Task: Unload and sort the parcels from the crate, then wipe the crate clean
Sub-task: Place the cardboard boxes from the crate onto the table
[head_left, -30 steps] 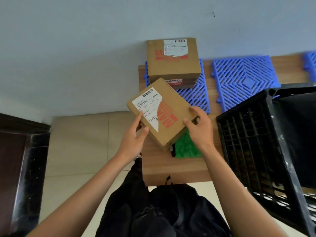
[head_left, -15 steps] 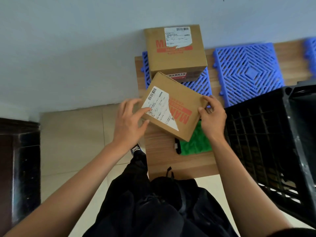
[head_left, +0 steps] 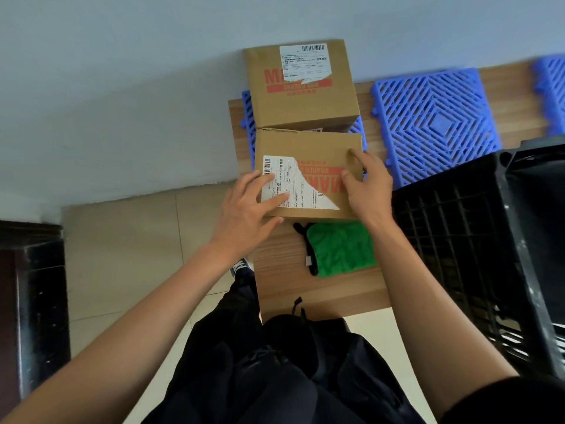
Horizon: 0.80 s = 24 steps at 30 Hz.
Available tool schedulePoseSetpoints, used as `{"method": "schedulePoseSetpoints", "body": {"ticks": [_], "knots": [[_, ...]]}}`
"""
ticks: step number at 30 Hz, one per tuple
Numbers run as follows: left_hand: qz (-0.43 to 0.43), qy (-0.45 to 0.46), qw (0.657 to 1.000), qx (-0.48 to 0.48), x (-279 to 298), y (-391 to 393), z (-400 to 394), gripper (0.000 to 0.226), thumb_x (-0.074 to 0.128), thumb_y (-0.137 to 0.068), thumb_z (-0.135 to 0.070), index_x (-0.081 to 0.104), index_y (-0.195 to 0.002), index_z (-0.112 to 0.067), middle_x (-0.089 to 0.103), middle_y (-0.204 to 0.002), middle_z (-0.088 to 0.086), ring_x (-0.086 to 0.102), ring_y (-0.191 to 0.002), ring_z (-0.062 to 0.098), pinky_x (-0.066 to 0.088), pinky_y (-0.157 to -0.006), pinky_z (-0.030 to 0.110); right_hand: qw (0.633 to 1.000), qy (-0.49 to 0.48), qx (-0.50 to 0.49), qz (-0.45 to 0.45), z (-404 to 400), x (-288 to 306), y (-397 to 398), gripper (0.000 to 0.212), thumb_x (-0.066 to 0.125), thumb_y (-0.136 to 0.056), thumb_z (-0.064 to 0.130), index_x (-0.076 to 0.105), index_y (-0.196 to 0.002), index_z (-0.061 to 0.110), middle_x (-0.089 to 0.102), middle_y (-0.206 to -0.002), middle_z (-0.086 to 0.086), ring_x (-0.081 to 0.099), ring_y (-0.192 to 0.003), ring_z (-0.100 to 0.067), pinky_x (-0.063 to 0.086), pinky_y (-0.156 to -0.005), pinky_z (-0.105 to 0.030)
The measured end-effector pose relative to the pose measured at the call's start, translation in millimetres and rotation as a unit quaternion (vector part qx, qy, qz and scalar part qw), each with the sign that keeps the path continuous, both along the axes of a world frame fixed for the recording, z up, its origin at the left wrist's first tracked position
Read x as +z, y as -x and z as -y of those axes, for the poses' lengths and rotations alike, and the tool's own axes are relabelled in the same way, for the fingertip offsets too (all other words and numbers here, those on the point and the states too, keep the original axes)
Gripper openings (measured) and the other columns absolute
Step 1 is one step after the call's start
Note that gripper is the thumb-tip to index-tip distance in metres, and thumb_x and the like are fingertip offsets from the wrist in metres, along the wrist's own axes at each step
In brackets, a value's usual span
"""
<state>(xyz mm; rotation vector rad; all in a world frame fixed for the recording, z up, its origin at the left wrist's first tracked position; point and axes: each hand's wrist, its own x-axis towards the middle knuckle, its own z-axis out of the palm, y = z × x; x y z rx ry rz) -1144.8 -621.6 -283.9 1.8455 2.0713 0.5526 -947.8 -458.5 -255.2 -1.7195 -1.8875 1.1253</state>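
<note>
- Placing the near parcel (head_left: 308,175) is the step in hand: it lies flat on the wooden table (head_left: 284,289), its far edge touching the far parcel (head_left: 301,87), which stands on a blue grid mat (head_left: 247,108) against the wall.
- Note your left hand (head_left: 247,209): its fingers are straight and rest flat on the white shipping label (head_left: 290,188) at the box's near-left corner. It presses and does not grip.
- Note your right hand (head_left: 368,185): the thumb lies on the box top and the fingers curve over the right edge, holding that side of the box.
- Observe that the black crate (head_left: 458,240) stands just to the right of your right arm. Its contents are hidden from this angle, so you cannot tell whether more parcels remain inside.
- Judge the sorting as under way, with two boxes set down; wiping is not yet begun.
- Release both hands once the box sits square, then reach right into the crate and check it.
- Keep the green cloth (head_left: 342,249), lying just beside the box's near edge, within reach for the wipe.
</note>
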Motion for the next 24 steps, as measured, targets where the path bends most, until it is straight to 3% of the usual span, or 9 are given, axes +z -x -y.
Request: {"method": "schedulePoseSetpoints", "body": {"ticks": [4,8,12,24], "knots": [[0.004,-0.005,1.000,0.029,-0.9,-13.9,-6.2,0.047,0.075,-0.085,-0.040,0.070,-0.130,-0.024,0.051,-0.147,0.013,0.037,-0.142,0.036,0.044,-0.107,0.060,1.000,0.011,0.001,0.004,20.5,-0.2,-10.4,0.051,0.067,-0.096,0.022,0.056,-0.145,0.025,0.039,-0.158,-0.004,0.035,-0.147,-0.018,0.027,-0.118,-0.027],[0.002,-0.022,0.999,0.037,-5.9,-20.6,-5.6,0.047,0.074,-0.087,-0.039,0.069,-0.131,-0.022,0.050,-0.147,0.015,0.036,-0.142,0.036,0.043,-0.109,0.060,1.000,0.024,-0.009,-0.001,33.8,-3.3,-18.6,0.059,0.067,-0.095,0.028,0.048,-0.150,0.033,0.025,-0.165,0.000,0.024,-0.152,-0.018,0.026,-0.124,-0.045],[-0.006,-0.018,0.999,0.048,-5.8,-23.9,-6.4,0.046,0.072,-0.089,-0.039,0.068,-0.132,-0.022,0.049,-0.148,0.015,0.035,-0.143,0.036,0.042,-0.111,0.060,0.999,0.032,0.010,-0.010,34.1,-6.5,-17.4,0.059,0.061,-0.101,0.024,0.040,-0.155,0.028,0.023,-0.166,-0.001,0.020,-0.154,-0.018,0.022,-0.125,-0.042],[-0.008,0.015,0.997,0.078,0.7,-40.5,-14.7,0.045,0.071,-0.092,-0.039,0.067,-0.135,-0.024,0.047,-0.151,0.014,0.032,-0.147,0.034,0.043,-0.110,0.058,0.997,0.055,0.048,-0.008,10.6,-17.9,-21.6,0.055,0.053,-0.105,0.022,0.036,-0.157,0.032,0.010,-0.170,0.001,0.010,-0.155,-0.024,0.018,-0.126,-0.051]]}}
